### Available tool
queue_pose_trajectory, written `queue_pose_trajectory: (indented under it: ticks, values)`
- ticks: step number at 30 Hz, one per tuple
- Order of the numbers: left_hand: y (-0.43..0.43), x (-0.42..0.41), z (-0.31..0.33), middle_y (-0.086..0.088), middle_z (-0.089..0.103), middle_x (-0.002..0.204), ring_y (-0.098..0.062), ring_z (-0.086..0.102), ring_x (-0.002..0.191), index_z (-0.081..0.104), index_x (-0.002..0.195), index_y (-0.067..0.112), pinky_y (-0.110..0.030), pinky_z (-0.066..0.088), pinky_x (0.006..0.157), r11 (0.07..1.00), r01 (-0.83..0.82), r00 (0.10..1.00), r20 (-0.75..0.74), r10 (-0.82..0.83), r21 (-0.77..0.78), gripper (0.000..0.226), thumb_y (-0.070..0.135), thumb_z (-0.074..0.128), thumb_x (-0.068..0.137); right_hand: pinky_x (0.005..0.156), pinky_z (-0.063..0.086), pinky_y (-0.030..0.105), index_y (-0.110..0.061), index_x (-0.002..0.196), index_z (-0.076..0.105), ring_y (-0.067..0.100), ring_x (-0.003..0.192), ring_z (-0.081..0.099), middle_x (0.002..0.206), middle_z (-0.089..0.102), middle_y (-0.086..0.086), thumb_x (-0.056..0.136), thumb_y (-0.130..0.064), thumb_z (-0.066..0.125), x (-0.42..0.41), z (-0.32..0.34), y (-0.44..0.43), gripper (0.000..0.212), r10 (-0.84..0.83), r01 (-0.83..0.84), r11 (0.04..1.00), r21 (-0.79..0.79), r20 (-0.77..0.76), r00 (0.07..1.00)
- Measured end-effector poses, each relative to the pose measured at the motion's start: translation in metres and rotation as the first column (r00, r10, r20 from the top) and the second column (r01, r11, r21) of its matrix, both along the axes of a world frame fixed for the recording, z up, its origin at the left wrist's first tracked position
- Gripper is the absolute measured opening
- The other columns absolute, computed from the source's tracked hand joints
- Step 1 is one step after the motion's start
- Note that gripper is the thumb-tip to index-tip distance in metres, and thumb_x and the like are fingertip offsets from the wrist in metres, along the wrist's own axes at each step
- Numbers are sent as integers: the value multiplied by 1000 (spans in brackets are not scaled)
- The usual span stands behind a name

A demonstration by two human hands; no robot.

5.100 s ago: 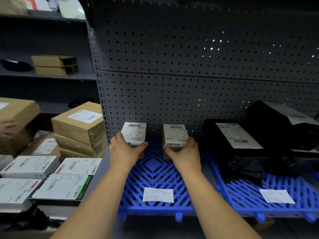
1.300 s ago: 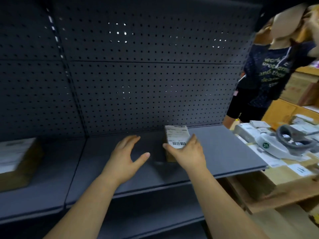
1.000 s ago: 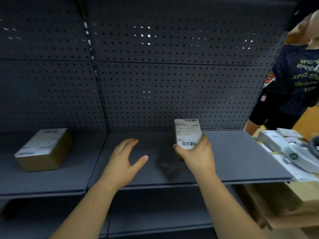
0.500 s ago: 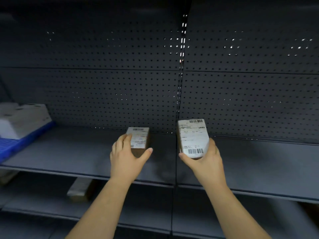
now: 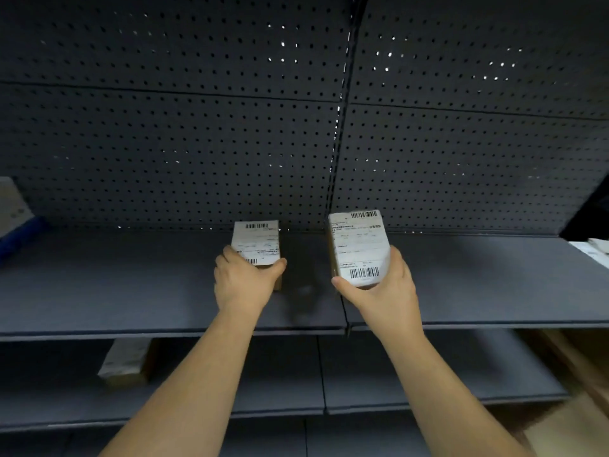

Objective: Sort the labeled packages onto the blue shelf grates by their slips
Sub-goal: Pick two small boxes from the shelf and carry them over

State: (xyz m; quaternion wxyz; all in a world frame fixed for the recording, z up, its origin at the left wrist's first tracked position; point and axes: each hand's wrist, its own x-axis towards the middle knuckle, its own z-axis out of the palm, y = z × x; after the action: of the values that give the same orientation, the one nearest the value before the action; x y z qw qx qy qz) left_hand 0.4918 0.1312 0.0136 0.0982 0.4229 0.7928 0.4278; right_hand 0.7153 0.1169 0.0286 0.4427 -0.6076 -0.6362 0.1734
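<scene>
Vs 0.5 s ago: the view sits closer on the shelving. The blue grate [image 5: 23, 234] at far left has slid almost out of frame; only a corner shows, with a pale package [image 5: 10, 206] on it cut by the edge. Both packages are larger in view and their slips clearer. At 1.3 s ago the left hand was spread and empty; it now has a package.

Hard to make out:
- Slip text on both packages is too small to read; only the barcodes are plain.
- Pale items at the right edge [image 5: 593, 250] are cut off and cannot be identified.
- A cardboard box [image 5: 125, 361] on the lower shelf [image 5: 428, 367] is blurred and partly under the shelf lip.
- Whether the left package [image 5: 257, 242] bears on the grey shelf [image 5: 131, 285] cannot be told for sure; its lower corner looks to meet it.

Fingers:
- Left hand [image 5: 244, 285]: fingers [image 5: 227, 255] curled round the left side of the left package, thumb on its right side, slip facing up.
- Right hand [image 5: 382, 295]: fingers [image 5: 397, 258] wrapped on the right side of the right package [image 5: 359, 249], thumb at the lower left corner. This package is held above the shelf, tilted toward the camera, just right of the upright seam [image 5: 339, 159] in the pegboard back panel [image 5: 164, 143].

Neither package is on the grate.
</scene>
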Motion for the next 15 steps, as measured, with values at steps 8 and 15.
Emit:
queue_pose_trajectory:
  ticks: [8,15]
  values:
    - [-83,-36,25,2,36,137,-13,38,125,29,141,19,-33,41,99,960,50,999,-20,-46,275,103,51,82,59,84,37,16,-31,142,34,-5,111,37,130,44,-16,61,-55,84,-46,21,-31,98,216,-211,975,75,-58,975]
    - [-241,-130,34,6,29,145,-6,26,134,24,146,20,-23,25,107,928,-159,978,-77,196,337,108,43,86,61,77,32,6,-44,128,36,-20,104,35,123,41,-24,62,-45,88,-166,27,-95,84,590,-575,806,140,-120,799]
